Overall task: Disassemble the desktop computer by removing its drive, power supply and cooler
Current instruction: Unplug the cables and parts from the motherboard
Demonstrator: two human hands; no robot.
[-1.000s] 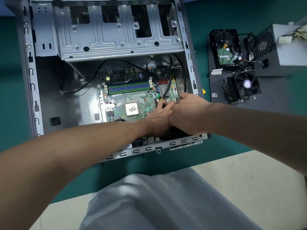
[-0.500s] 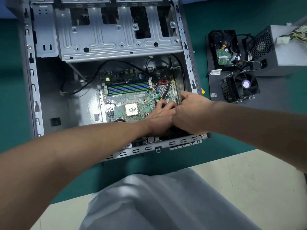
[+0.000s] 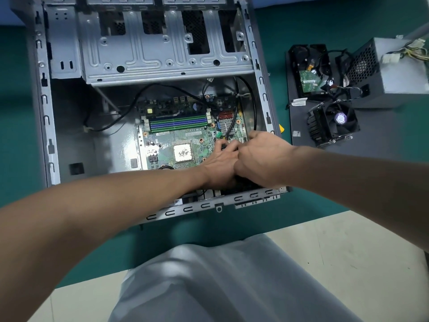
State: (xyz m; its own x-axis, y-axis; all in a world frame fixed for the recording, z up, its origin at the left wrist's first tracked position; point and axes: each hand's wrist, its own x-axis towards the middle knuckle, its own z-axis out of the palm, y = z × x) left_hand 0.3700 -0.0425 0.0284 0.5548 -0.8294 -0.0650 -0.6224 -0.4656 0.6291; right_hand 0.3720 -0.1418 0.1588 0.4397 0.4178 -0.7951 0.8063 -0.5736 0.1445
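Observation:
The open computer case [image 3: 46, 112] lies flat on the green mat, its motherboard [image 3: 167, 140] showing a bare processor [image 3: 183, 152]. Both hands meet at the board's lower right corner. My left hand [image 3: 218, 166] pinches the plug of a black cable [image 3: 233, 117] between curled fingers. My right hand [image 3: 262, 159] presses against the left one, its fingers curled onto the same plug, the fingertips mostly hidden. Outside the case, to the right, lie the hard drive [image 3: 308, 73], the grey power supply [image 3: 399, 70] and the fan cooler [image 3: 334, 123].
The removed parts rest on a dark side panel [image 3: 371, 145] right of the case. The metal drive cage [image 3: 162, 49] spans the far end of the case. More black cables [image 3: 144, 94] loop over the board. My grey-clad lap fills the bottom of the view.
Both hands stay at the same corner of the motherboard, with only slight finger shifts on the plug. Nothing has come free.

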